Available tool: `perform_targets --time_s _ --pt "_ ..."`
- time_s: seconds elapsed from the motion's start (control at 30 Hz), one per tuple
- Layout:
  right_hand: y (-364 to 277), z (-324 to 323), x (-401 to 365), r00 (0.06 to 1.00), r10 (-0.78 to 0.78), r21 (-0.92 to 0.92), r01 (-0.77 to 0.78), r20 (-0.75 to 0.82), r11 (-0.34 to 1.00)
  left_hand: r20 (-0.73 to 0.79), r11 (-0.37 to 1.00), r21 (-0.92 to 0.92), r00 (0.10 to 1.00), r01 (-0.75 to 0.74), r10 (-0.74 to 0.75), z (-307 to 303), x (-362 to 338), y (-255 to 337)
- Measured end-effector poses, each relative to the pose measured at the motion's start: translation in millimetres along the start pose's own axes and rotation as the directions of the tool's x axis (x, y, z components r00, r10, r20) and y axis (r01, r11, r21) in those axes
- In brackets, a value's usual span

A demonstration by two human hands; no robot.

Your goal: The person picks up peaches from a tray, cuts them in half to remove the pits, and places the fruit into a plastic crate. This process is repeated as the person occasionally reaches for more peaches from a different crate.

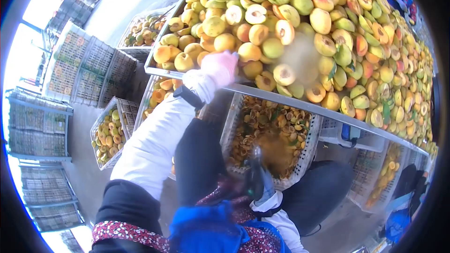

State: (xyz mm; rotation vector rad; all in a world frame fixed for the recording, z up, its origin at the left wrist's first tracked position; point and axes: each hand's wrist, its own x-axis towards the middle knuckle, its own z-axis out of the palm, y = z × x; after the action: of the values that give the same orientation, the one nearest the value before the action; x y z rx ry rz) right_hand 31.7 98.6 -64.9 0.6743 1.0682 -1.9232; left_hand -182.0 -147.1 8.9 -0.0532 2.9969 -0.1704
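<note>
My left hand (219,68), in a pink glove with a white sleeve, reaches over the near metal rim of the table (300,106). It is beside the heaped yellow-orange peaches (224,42), many of them cut in half with brown hollows showing. Motion blurs its fingers, so a grip on a peach cannot be made out. Low over my lap, my right hand (260,180) wears a dark glove and is closed around a small tool (256,152) with a shiny metal tip. Blur hides the tool's exact kind.
Below the rim, between my knees, a white crate (228,126) holds cut peach pieces. Crates of peaches stand at the left (108,136) and behind the table corner (143,30). Stacked crates (84,68) line the far left. Other people sit at the right edge.
</note>
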Motion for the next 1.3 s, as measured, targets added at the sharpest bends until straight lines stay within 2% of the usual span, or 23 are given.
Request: perform_targets --time_s 0.03,0.13,0.27,0.3,0.4,0.43,0.47,0.5,0.53,0.6,0.63,0.67,0.7,0.73,0.8,0.87,0.9,0.97,1.03,1.1,1.13,1.17,1.3 --pt "-1 0 -2 1.0 -0.005 0.017 0.005 -0.008 1.0 0.122 1.0 0.026 0.992 -0.016 0.013 -4 -2 5" --pt "-12 7 -4 1.0 0.001 0.05 -0.001 -0.006 0.999 0.284 0.996 -0.015 0.955 0.093 -0.085 -31 2 12" --pt "-17 8 -7 0.996 0.082 0.06 -0.083 0.019 0.995 0.405 0.979 -0.194 0.914 0.07 0.015 -21 22 -3" --pt "-19 9 -9 0.996 0.086 0.07 -0.087 0.02 0.994 0.338 0.978 -0.17 0.939 0.121 -0.057 -23 18 2" --pt "-25 9 -17 0.999 -0.02 0.197 0.012 0.04 0.98 0.098 0.902 -0.431 0.995 0.028 0.017 -15 7 1" --pt "-30 8 -23 0.986 -0.07 0.273 0.026 0.152 0.962 -0.057 0.839 -0.544 0.998 -0.013 -0.022 -9 0 4" --pt "-39 7 -31 0.958 -0.129 0.351 0.033 0.255 0.936 -0.109 0.827 -0.562 0.993 -0.015 -0.056 -21 -17 19" --pt "-47 7 -38 0.918 -0.194 0.426 0.03 0.347 0.904 -0.134 0.667 -0.742 0.99 -0.067 -0.05 -4 -33 21" --pt "-56 13 -43 0.946 -0.183 0.373 0.073 0.268 0.925 -0.167 0.546 -0.826 0.986 -0.14 -0.001 -13 -58 40" --pt "-67 25 -49 0.98 -0.164 0.244 0.133 0.111 0.96 0.06 0.377 -0.925 0.998 0.049 0.016 2 -101 62" --pt "-58 20 -42 0.9 -0.412 -0.099 0.427 0.142 0.899 0.145 0.166 -0.976 0.989 0.14 0.017 10 -118 74" --pt "-48 16 -35 0.758 -0.631 -0.422 0.632 0.163 0.65 0.235 -0.044 -0.97 0.971 0.237 0.039 7 -134 86" --pt "-32 17 -25 0.582 -0.794 -0.584 0.71 0.174 0.393 0.285 -0.154 -0.946 0.958 0.287 0.03 12 -145 94" --pt "-25 12 -22 0.531 -0.808 -0.679 0.693 0.255 0.242 0.334 -0.263 -0.907 0.942 0.328 0.024 17 -154 99" --pt "-14 4 -18 0.415 -0.812 -0.792 0.604 0.41 -0.092 0.282 -0.328 -0.912 0.958 0.247 -0.061 22 -165 110" --pt "-11 2 -20 0.411 -0.796 -0.796 0.589 0.444 -0.14 0.254 -0.375 -0.91 0.952 0.175 -0.173 18 -171 121" --pt "-11 2 -22 0.386 -0.797 -0.794 0.579 0.465 -0.184 0.255 -0.324 -0.926 0.956 0.196 -0.149 22 -172 116" --pt "-16 5 -24 0.241 -0.816 -0.774 0.534 0.525 -0.34 0.287 -0.401 -0.892 0.947 0.21 -0.142 25 -180 117" --pt "-11 5 -28 0.398 -0.811 -0.805 0.575 0.429 -0.144 0.344 -0.42 -0.867 0.932 0.267 -0.118 16 -185 116" --pt "-8 5 -31 0.465 -0.788 -0.817 0.571 0.404 -0.082 0.231 -0.235 -0.954 0.954 0.185 -0.189 22 -190 116" --pt "-10 5 -32 0.456 -0.781 -0.82 0.56 0.427 -0.121 0.17 -0.136 -0.98 0.961 0.143 -0.217 26 -192 115" --pt "-10 5 -34 0.446 -0.773 -0.82 0.55 0.451 -0.161 0.077 0.072 -0.993 0.976 0.093 -0.202 28 -194 110" --pt "-1 3 -34 0.567 -0.718 -0.837 0.546 0.404 -0.041 0.177 -0.189 -0.972 0.964 0.14 -0.198 31 -200 115"
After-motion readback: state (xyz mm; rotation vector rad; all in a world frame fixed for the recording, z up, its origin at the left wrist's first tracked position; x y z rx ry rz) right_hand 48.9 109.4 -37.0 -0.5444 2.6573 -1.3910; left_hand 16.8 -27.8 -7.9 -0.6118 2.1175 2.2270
